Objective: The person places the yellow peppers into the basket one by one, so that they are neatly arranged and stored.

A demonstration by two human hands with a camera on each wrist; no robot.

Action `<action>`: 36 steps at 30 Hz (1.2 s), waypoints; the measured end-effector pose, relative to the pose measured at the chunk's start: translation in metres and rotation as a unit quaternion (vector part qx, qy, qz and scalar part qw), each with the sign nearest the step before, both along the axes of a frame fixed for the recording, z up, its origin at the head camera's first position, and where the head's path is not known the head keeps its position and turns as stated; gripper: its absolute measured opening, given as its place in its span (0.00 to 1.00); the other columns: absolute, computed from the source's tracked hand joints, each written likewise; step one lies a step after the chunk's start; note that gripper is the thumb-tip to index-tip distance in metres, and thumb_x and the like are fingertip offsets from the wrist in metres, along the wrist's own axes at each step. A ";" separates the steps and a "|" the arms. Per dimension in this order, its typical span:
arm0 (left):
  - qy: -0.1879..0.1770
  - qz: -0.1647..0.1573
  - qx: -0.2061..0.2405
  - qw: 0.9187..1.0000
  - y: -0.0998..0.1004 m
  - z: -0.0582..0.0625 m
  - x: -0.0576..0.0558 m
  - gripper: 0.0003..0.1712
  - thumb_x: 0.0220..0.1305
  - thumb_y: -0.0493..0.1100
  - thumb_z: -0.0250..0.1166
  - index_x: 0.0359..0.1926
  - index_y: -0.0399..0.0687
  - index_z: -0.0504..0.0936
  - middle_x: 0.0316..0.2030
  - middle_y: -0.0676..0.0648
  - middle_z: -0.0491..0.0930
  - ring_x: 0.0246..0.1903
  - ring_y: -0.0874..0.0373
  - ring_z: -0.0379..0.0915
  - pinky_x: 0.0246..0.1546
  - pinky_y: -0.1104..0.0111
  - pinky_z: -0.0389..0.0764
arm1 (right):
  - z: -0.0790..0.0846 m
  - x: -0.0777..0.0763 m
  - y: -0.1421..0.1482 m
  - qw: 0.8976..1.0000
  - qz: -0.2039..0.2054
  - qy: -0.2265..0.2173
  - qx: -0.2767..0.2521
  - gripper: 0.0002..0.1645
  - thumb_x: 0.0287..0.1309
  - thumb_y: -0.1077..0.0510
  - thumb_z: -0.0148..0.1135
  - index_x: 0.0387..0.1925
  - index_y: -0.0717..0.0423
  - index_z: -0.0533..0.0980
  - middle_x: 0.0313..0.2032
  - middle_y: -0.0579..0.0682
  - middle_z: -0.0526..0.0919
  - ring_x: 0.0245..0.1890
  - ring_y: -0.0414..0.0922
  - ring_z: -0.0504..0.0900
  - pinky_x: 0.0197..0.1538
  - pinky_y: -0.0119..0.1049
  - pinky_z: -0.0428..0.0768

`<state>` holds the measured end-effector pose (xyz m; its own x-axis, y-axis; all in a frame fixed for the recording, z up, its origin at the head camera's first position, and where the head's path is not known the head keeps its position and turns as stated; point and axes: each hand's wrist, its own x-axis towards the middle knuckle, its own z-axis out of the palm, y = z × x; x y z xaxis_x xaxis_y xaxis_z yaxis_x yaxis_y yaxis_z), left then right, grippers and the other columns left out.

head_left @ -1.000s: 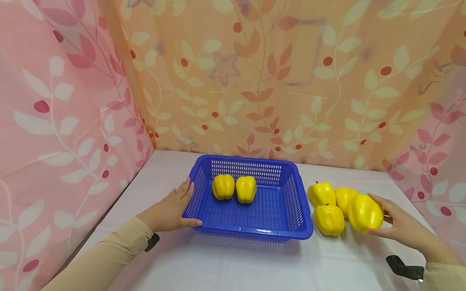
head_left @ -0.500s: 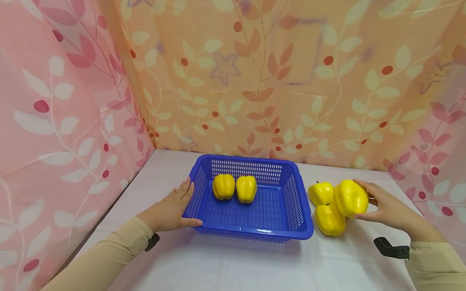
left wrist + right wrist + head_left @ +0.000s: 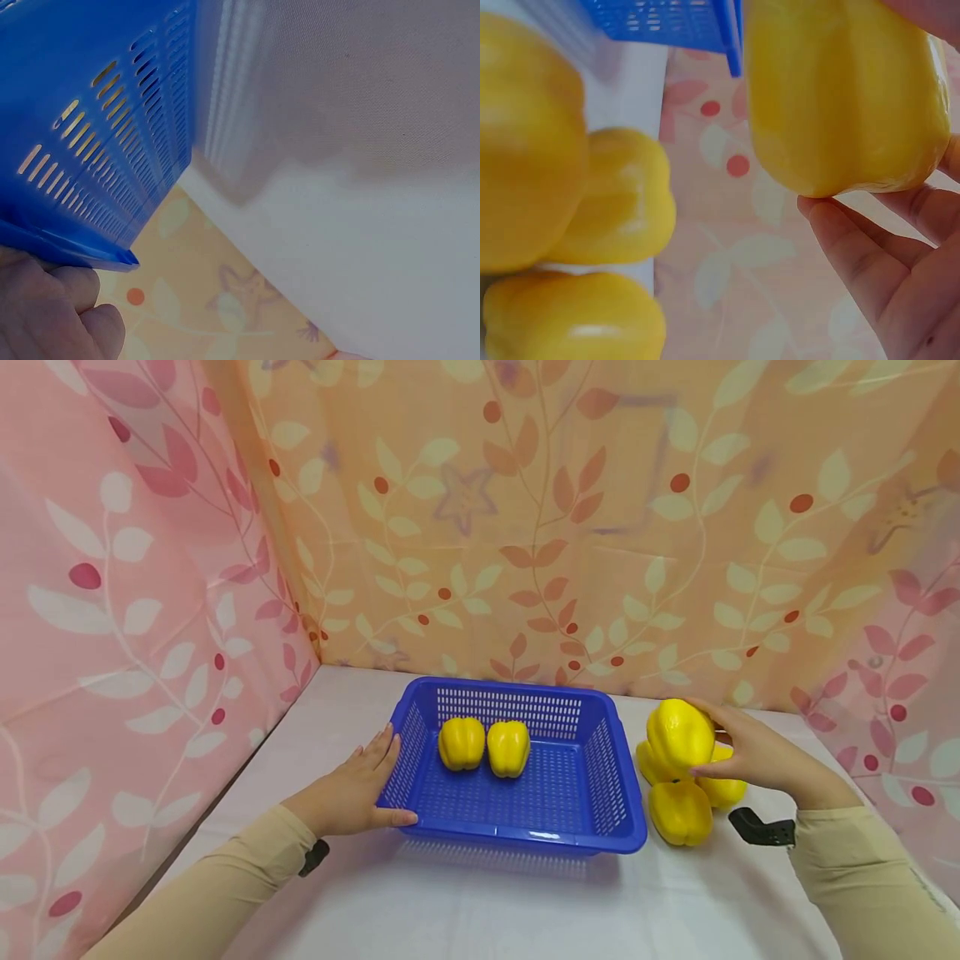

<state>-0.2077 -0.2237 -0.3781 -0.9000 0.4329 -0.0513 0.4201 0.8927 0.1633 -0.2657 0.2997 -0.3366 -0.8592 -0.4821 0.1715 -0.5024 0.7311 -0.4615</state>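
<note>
My right hand (image 3: 757, 752) holds a yellow bell pepper (image 3: 678, 735) between thumb and fingers, raised above the other peppers. In the right wrist view the fingers (image 3: 862, 255) touch the underside of the held pepper (image 3: 847, 97). Beneath it on the table lie three yellow bell peppers: one in front (image 3: 680, 814), another at the right (image 3: 723, 789), and a third (image 3: 652, 767) partly hidden behind the held one. My left hand (image 3: 348, 789) rests with straight fingers on the left rim of a blue plastic basket (image 3: 525, 839), its thumb on the front corner. Inside the basket sit two yellow bell peppers (image 3: 461, 744).
A white cloth covers the table (image 3: 480, 910). Patterned curtains (image 3: 487, 527) close off the back and both sides. The basket's raised right wall (image 3: 611, 777) stands between its inside and the loose peppers.
My right hand has lifted its pepper from the right end of the group and carried it left and upward toward the basket. The left hand and basket have stayed in place.
</note>
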 end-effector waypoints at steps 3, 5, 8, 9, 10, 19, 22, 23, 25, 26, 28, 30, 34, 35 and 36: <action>0.002 -0.003 0.001 1.000 0.000 0.000 0.000 0.68 0.45 0.81 0.47 0.69 0.33 0.40 0.70 0.35 0.33 0.69 0.43 0.32 0.65 0.49 0.44 | 0.003 -0.005 -0.008 1.000 0.008 -0.009 -0.005 0.57 0.40 0.46 0.73 0.68 0.57 0.53 0.59 0.59 0.65 0.54 0.57 0.67 0.54 0.58 0.69; 0.002 -0.004 0.001 1.000 0.001 0.001 0.000 0.68 0.44 0.81 0.47 0.69 0.33 0.40 0.70 0.35 0.33 0.69 0.43 0.32 0.65 0.49 0.44 | 0.004 -0.008 -0.013 1.000 0.008 -0.014 -0.004 0.58 0.41 0.44 0.72 0.68 0.56 0.52 0.59 0.60 0.65 0.55 0.58 0.67 0.53 0.61 0.68; 0.001 -0.004 0.002 1.000 0.001 0.002 0.001 0.68 0.44 0.81 0.47 0.69 0.33 0.40 0.70 0.35 0.34 0.69 0.43 0.32 0.65 0.49 0.44 | 0.007 -0.013 -0.021 1.000 0.014 -0.022 -0.006 0.57 0.41 0.45 0.72 0.69 0.53 0.52 0.60 0.60 0.64 0.55 0.57 0.67 0.54 0.61 0.68; 0.000 -0.003 0.000 1.000 0.002 0.002 0.001 0.68 0.44 0.81 0.47 0.69 0.33 0.40 0.70 0.36 0.33 0.69 0.43 0.32 0.65 0.49 0.44 | 0.008 -0.015 -0.024 1.000 0.016 -0.025 -0.010 0.57 0.40 0.45 0.73 0.69 0.51 0.52 0.60 0.58 0.64 0.55 0.56 0.67 0.54 0.60 0.68; -0.001 -0.003 0.001 1.000 0.002 0.002 0.001 0.68 0.45 0.81 0.47 0.69 0.33 0.40 0.70 0.36 0.33 0.69 0.43 0.32 0.65 0.49 0.44 | 0.009 -0.016 -0.026 0.999 0.017 -0.027 -0.010 0.57 0.40 0.45 0.73 0.69 0.49 0.52 0.60 0.57 0.64 0.55 0.55 0.67 0.54 0.60 0.68; -0.003 -0.003 0.003 1.000 0.001 0.004 0.001 0.68 0.45 0.81 0.48 0.69 0.32 0.41 0.70 0.35 0.34 0.69 0.42 0.33 0.65 0.49 0.45 | 0.013 -0.031 -0.050 0.998 0.041 -0.042 -0.017 0.58 0.38 0.45 0.74 0.68 0.55 0.54 0.60 0.56 0.65 0.55 0.54 0.67 0.55 0.58 0.69; -0.003 -0.004 0.002 1.000 0.001 0.004 0.001 0.68 0.45 0.81 0.48 0.69 0.32 0.41 0.70 0.35 0.34 0.69 0.42 0.32 0.65 0.49 0.45 | 0.013 -0.035 -0.057 0.998 0.042 -0.049 -0.017 0.59 0.37 0.44 0.74 0.67 0.53 0.54 0.59 0.54 0.65 0.55 0.53 0.68 0.54 0.57 0.70; -0.002 -0.004 0.002 1.000 0.001 0.004 0.001 0.68 0.45 0.80 0.48 0.69 0.32 0.41 0.70 0.35 0.34 0.69 0.42 0.32 0.65 0.49 0.45 | 0.012 -0.037 -0.059 0.998 0.042 -0.051 -0.017 0.59 0.36 0.43 0.74 0.67 0.53 0.54 0.59 0.54 0.66 0.54 0.53 0.68 0.54 0.57 0.70; -0.001 -0.004 0.002 1.000 0.001 0.004 0.001 0.68 0.45 0.80 0.48 0.69 0.33 0.41 0.70 0.35 0.34 0.69 0.43 0.32 0.65 0.49 0.45 | 0.012 -0.040 -0.064 0.997 0.046 -0.054 -0.018 0.58 0.36 0.44 0.75 0.67 0.51 0.54 0.58 0.53 0.67 0.53 0.52 0.69 0.53 0.56 0.71; 0.000 -0.003 0.000 1.000 0.001 0.004 0.001 0.68 0.45 0.80 0.48 0.69 0.33 0.41 0.70 0.35 0.34 0.69 0.43 0.32 0.65 0.49 0.45 | 0.011 -0.041 -0.066 0.997 0.050 -0.054 -0.022 0.58 0.36 0.44 0.75 0.67 0.51 0.55 0.57 0.53 0.67 0.53 0.52 0.69 0.54 0.57 0.70; 0.000 -0.003 -0.001 1.000 0.001 0.004 0.001 0.68 0.45 0.81 0.48 0.69 0.33 0.40 0.70 0.36 0.33 0.69 0.43 0.32 0.65 0.49 0.45 | 0.010 -0.044 -0.071 0.997 0.060 -0.052 -0.024 0.58 0.36 0.45 0.75 0.67 0.51 0.55 0.56 0.52 0.68 0.52 0.51 0.70 0.54 0.57 0.70; 0.000 -0.001 -0.001 1.000 0.001 0.003 0.001 0.68 0.45 0.81 0.47 0.69 0.34 0.40 0.70 0.36 0.33 0.69 0.44 0.31 0.65 0.49 0.45 | 0.010 -0.047 -0.076 0.996 0.069 -0.051 -0.028 0.57 0.35 0.46 0.75 0.67 0.52 0.56 0.55 0.51 0.70 0.52 0.51 0.70 0.54 0.57 0.70; -0.002 0.000 0.001 1.000 0.001 0.003 0.001 0.69 0.43 0.82 0.46 0.69 0.34 0.40 0.70 0.36 0.33 0.69 0.44 0.32 0.65 0.49 0.45 | 0.009 -0.051 -0.087 0.995 0.075 -0.053 -0.025 0.56 0.34 0.46 0.76 0.65 0.51 0.59 0.54 0.48 0.72 0.52 0.49 0.71 0.54 0.55 0.71; -0.002 0.000 0.001 1.000 0.001 0.003 0.000 0.69 0.43 0.82 0.46 0.69 0.34 0.40 0.70 0.36 0.33 0.69 0.44 0.32 0.65 0.49 0.45 | 0.009 -0.051 -0.089 0.995 0.074 -0.058 -0.025 0.56 0.34 0.46 0.76 0.66 0.49 0.59 0.54 0.48 0.72 0.52 0.49 0.71 0.54 0.55 0.70; -0.003 0.001 0.000 1.000 0.001 0.003 0.000 0.69 0.43 0.82 0.46 0.69 0.34 0.40 0.70 0.36 0.33 0.69 0.44 0.32 0.65 0.50 0.45 | 0.009 -0.052 -0.092 0.995 0.073 -0.065 -0.025 0.56 0.34 0.46 0.76 0.66 0.49 0.59 0.54 0.48 0.72 0.53 0.50 0.71 0.55 0.56 0.70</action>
<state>-0.2075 -0.2231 -0.3755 -0.9005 0.4311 -0.0569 0.4172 0.8935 0.1660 -0.3178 0.2079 -0.3276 -0.7967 -0.5976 0.0903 -0.5353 0.6283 -0.5646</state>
